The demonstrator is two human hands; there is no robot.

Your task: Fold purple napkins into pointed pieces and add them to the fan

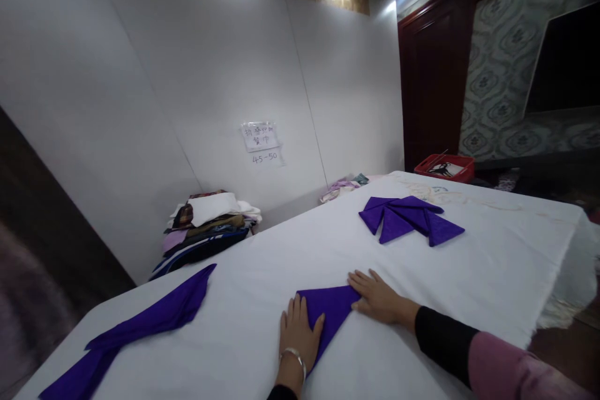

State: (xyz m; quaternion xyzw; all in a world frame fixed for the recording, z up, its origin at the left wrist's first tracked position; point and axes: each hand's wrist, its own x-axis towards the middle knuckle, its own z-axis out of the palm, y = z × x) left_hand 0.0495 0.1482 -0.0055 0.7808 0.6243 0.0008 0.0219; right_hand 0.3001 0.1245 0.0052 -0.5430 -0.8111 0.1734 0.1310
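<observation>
A purple cloth napkin [330,309], folded into a triangle, lies flat on the white-covered table [262,325] in front of me. My left hand [299,332], with a silver bangle at the wrist, rests palm down on the napkin's left edge, fingers stretched out. At the napkin's right corner lies my right hand [375,297], also flat, with its fingertips on the cloth and the rest over the tablecloth. Both hands cover part of the napkin's edges.
Several folded purple napkins [407,215] overlap toward the far right. More purple cloth [154,315] lies loosely at the left. Beyond the table are a clothes pile [210,225], a red basket [445,167] and a wall with a paper sign [260,137].
</observation>
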